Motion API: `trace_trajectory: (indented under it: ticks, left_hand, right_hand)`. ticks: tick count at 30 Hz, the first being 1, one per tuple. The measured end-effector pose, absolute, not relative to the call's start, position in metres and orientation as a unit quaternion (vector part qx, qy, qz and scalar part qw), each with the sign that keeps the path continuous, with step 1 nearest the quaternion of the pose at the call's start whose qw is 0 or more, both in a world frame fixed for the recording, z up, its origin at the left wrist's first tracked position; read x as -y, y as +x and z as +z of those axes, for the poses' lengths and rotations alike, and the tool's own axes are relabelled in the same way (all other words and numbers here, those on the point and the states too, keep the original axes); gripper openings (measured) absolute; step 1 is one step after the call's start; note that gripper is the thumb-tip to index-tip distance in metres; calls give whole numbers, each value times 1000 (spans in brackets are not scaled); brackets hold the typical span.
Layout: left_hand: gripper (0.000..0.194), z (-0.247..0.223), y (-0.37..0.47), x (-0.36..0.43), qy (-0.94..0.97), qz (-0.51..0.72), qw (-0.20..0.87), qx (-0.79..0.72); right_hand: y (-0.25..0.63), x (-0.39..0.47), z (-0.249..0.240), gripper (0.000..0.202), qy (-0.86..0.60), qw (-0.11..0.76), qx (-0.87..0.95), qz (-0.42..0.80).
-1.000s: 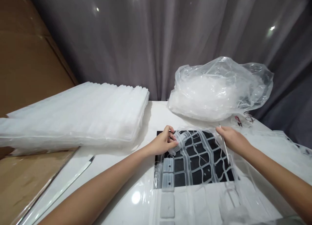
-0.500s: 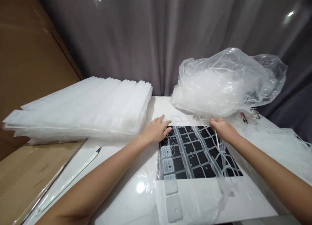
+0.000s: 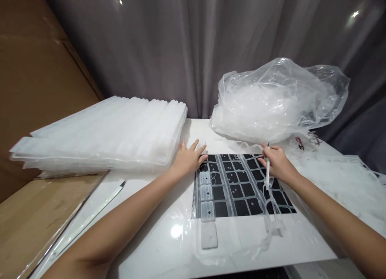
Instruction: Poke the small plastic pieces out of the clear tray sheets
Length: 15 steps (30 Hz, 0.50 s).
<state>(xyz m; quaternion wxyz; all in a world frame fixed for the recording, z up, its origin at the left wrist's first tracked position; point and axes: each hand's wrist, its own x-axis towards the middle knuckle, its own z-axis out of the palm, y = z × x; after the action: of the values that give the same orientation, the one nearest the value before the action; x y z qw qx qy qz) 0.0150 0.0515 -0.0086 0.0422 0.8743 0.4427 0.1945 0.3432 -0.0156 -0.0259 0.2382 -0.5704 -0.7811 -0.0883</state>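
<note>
One wide-spread left hand (image 3: 186, 162) should brace mesh (image 3: 226, 183) toward counter's (image 3: 197, 128) far edge; right hand (image 3: 277, 162), pinching white tool (image 3: 267, 174), wants light pressure.

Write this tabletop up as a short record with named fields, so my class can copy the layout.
Left grip: open, fingers spread, at the black sheet's far left corner
Right grip: closed on a slim white tool
Between them: black sheet under clear plastic webbing
Left side: stack of whitish translucent sheets, cardboard
Back right: clear plastic bag, contents unclear
Backdrop: grey curtain
</note>
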Motion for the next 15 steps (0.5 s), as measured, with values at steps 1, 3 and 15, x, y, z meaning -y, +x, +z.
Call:
trace_trajectory:
  ticks: [1,3,15]
  left_hand:
    - [29,-2,15,-44,880,183,58,-435]
    - [26,13,16,-21,905,146,105,-386]
    - [30,3,2,85,968,23,206,-143]
  right_hand:
    - [336,24,-21,8,-583,248,769,-87]
    - [315,48,-9,13,-609,282,739,-67]
    - [309,124,47,18,-709,459,490,-216]
